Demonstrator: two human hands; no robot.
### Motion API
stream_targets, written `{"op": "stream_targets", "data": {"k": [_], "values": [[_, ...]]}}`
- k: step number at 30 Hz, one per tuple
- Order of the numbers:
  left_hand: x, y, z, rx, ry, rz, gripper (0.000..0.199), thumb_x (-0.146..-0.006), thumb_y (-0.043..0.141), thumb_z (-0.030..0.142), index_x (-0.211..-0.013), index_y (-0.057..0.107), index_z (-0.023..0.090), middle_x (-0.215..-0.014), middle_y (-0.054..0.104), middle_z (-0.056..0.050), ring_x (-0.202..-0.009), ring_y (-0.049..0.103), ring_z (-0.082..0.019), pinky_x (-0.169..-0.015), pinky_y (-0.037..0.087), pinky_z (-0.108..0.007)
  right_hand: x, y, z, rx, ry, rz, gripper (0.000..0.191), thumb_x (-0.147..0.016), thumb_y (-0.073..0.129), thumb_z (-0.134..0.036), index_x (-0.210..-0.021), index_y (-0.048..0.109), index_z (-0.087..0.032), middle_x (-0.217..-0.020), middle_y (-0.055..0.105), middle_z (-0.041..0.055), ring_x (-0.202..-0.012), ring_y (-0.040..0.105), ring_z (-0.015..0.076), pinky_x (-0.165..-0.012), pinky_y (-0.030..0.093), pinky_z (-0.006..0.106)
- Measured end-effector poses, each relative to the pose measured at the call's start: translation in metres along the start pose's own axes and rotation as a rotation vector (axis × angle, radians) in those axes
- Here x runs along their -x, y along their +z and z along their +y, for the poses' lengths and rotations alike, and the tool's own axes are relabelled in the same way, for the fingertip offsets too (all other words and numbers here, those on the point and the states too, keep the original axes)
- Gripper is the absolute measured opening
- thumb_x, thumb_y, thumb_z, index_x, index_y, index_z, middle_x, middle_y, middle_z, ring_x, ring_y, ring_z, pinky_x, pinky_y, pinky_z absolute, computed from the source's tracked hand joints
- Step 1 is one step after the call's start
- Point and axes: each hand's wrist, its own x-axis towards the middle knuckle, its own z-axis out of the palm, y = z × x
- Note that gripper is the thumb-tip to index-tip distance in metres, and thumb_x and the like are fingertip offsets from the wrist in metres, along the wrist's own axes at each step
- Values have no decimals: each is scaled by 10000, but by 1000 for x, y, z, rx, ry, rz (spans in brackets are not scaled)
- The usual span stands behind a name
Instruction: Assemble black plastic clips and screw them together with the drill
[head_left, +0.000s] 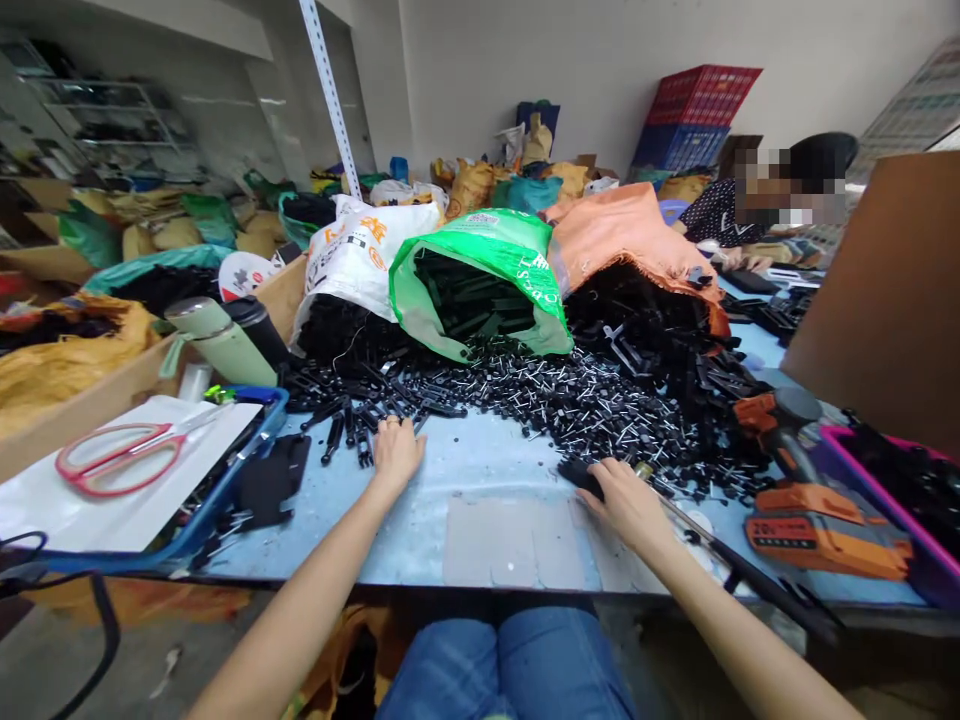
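My left hand (398, 452) is at the near edge of a pile of long black plastic parts (334, 432), thumb apart from the fingers; the fingertips are partly hidden. It looks open and touches the parts. My right hand (624, 500) is closed on a flat black plastic piece (576, 474) low over the blue table top (487, 450). Beyond it spreads a heap of small black-headed screws (600, 400). A tool with a long metal shaft and dark handle (739, 565) lies beside my right wrist.
A green sack (480, 290), white sack (360, 250) and orange sack (637, 240) spill black parts. At right are an orange cordless drill (825, 530) and pink-rimmed bin (885, 470); at left, scissors (124, 455) on a blue tray (274, 405). A co-worker (724, 215) sits beyond.
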Motion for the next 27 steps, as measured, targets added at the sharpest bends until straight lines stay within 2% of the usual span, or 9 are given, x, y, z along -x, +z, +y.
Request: {"op": "stream_targets", "data": {"k": [5,9,11,13,17,19,21,24,27], "values": [[0,7,6,116,26,-43,263,-830,452,195,-1053,518,72,-1031,571,-181,-1017,508,-282,-854,395,-405,-8,11,0,35,29,6,121,-851,494,-301,-858,556,-197,-953,584,88,-879,512,245,-720,370,345],[28,-6,10,425,134,-152,293,-790,543,217,-1071,509,143,-959,614,-72,-870,573,-188,-784,440,-302,-14,11,0,-133,53,3,165,-836,517,-291,-963,563,-194,-958,607,92,-925,519,263,-799,356,407],[50,-14,18,698,149,-226,265,-800,541,274,-1037,534,157,-916,622,-50,-834,577,-172,-751,449,-285,-18,8,-6,-397,107,29,263,-840,510,-346,-1057,549,-202,-1021,601,100,-967,524,266,-819,373,420],[72,-21,31,947,70,-339,317,-856,452,369,-1061,544,146,-790,616,-34,-698,575,-145,-627,454,-251,-24,3,-21,-822,197,19,358,-850,481,-417,-1147,509,-219,-1062,586,93,-947,557,244,-783,428,395],[100,-28,63,1298,-113,-529,504,-855,413,478,-1187,513,113,-689,553,-11,-482,507,-94,-395,359,-186,-33,-8,-73,-1627,384,-169,471,-840,461,-498,-1236,447,-243,-932,597,57,-718,613,179,-585,498,309],[106,-30,74,1331,-83,-511,518,-835,473,456,-1238,493,129,-763,567,-24,-460,489,-73,-394,361,-188,-33,-13,-96,-1781,400,-268,490,-831,475,-510,-1239,464,-237,-868,598,49,-653,597,155,-521,488,272],[110,-34,78,1244,-4,-395,476,-844,486,412,-1245,507,159,-842,586,-44,-512,501,-77,-472,410,-209,-32,-18,-108,-1802,333,-313,511,-830,487,-507,-1258,472,-227,-814,587,36,-608,568,128,-500,474,249],[113,-40,75,1028,126,-213,386,-861,482,347,-1202,562,183,-876,586,-58,-718,540,-134,-677,451,-260,-30,-24,-106,-1646,112,-324,527,-840,509,-460,-1311,446,-231,-782,560,13,-582,526,96,-534,471,245],[118,-45,74,932,168,-132,354,-884,450,317,-1193,569,193,-820,561,-47,-744,532,-148,-715,444,-277,-27,-27,-101,-1426,-90,-337,498,-853,515,-404,-1324,438,-262,-873,570,22,-593,518,85,-583,483,259]]}}
